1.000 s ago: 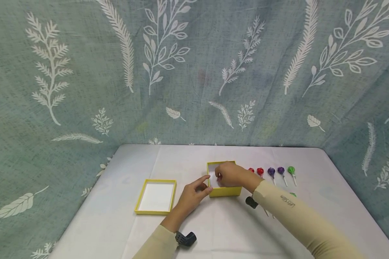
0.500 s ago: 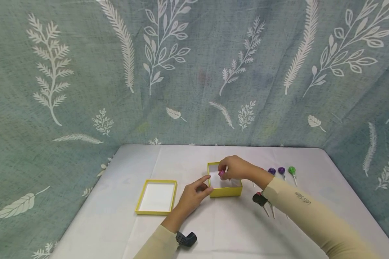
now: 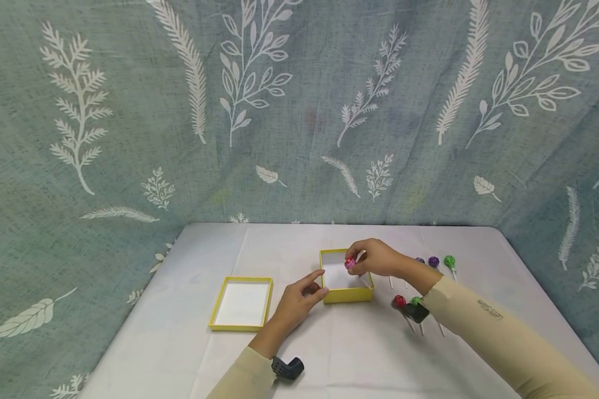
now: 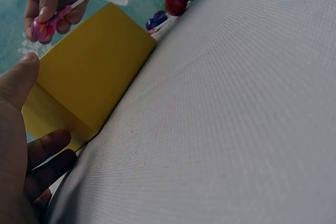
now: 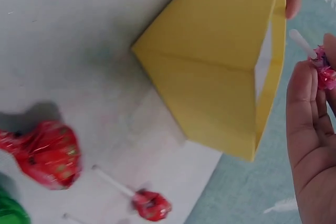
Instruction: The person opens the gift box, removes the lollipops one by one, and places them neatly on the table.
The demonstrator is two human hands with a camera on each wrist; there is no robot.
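Note:
My right hand point(image 3: 376, 258) pinches a pink-red wrapped lollipop point(image 3: 350, 262) by its candy end, over the open yellow box point(image 3: 346, 297). In the left wrist view the white stick of this lollipop point(image 4: 51, 23) points up to the right. The left hand point(image 3: 295, 300) rests at the near left corner of the box, its thumb near the rim and its other fingers loosely bent along the side. White lining shows inside the box; part of the interior is hidden by the right hand.
Left of the box lies a shallow yellow-rimmed lid point(image 3: 242, 327), white inside up. Several lollipops lie on the white table to the right, among them a green one point(image 3: 449, 261), a purple one point(image 3: 433, 261) and a red one point(image 3: 399, 301). The right forearm partly covers them.
From down inside the box, my right hand has come up and moved right, and the lollipop in its fingers has come into sight. The left hand stays in place.

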